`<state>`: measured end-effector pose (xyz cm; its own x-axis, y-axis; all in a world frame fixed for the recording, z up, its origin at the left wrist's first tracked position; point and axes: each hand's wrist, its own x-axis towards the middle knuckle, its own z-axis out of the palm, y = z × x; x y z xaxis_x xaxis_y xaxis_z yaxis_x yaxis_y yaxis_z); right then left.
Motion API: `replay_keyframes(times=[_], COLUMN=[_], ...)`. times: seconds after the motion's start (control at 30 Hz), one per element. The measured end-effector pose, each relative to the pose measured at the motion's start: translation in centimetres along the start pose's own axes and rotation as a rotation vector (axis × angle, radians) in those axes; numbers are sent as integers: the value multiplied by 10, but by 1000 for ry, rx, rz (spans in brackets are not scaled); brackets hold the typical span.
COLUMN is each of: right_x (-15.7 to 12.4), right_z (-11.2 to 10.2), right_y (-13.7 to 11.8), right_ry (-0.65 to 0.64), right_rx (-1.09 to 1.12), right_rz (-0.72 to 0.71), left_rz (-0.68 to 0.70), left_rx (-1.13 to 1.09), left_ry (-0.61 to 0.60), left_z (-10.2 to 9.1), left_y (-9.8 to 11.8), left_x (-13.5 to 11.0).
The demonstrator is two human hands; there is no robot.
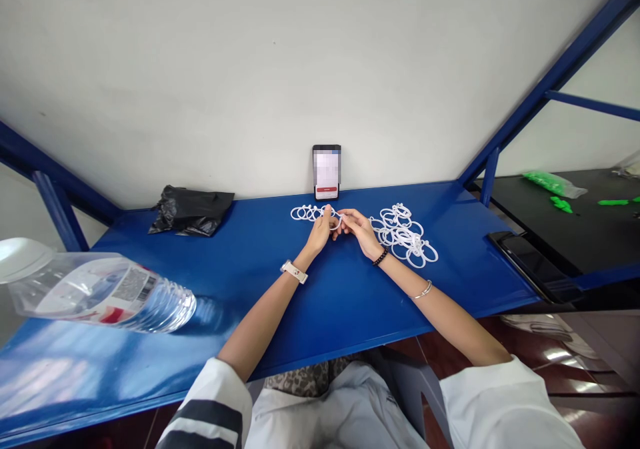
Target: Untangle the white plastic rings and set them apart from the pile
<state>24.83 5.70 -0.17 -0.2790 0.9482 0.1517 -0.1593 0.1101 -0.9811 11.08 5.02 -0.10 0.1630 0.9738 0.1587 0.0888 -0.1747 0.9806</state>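
Note:
Between my two hands, above the blue table, is a white plastic ring (336,225) that looks like a curtain ring. My left hand (319,234) is closed on its left side, thumb up. From the right, my right hand (362,231) pinches the same ring with its fingertips, which partly hide it. Just left of and behind my left hand lies a row of overlapping white rings (300,217). A looser pile of similar rings (407,237), with small knobs on them, spreads to the right of my right hand.
A phone (327,169) leans upright against the wall behind my hands. At the back left lies a black plastic bag (193,210). A big clear bottle (125,292) is on the left of the blue table (320,309). Green pieces (550,183) lie on a dark table at right.

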Motion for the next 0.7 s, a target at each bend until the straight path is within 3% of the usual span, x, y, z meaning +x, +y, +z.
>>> replay_keyframes(times=[0.2,0.7], right_x=[-1,1], right_z=[0,1], right_y=[0,3], right_ry=[-29,40], right_rx=[-7,-25], right_rz=[-11,-9], left_rz=[-10,38], left_rx=[-25,-98], left_ry=[12,30], left_z=[-2,2], left_y=[0,-2], left_x=[0,2])
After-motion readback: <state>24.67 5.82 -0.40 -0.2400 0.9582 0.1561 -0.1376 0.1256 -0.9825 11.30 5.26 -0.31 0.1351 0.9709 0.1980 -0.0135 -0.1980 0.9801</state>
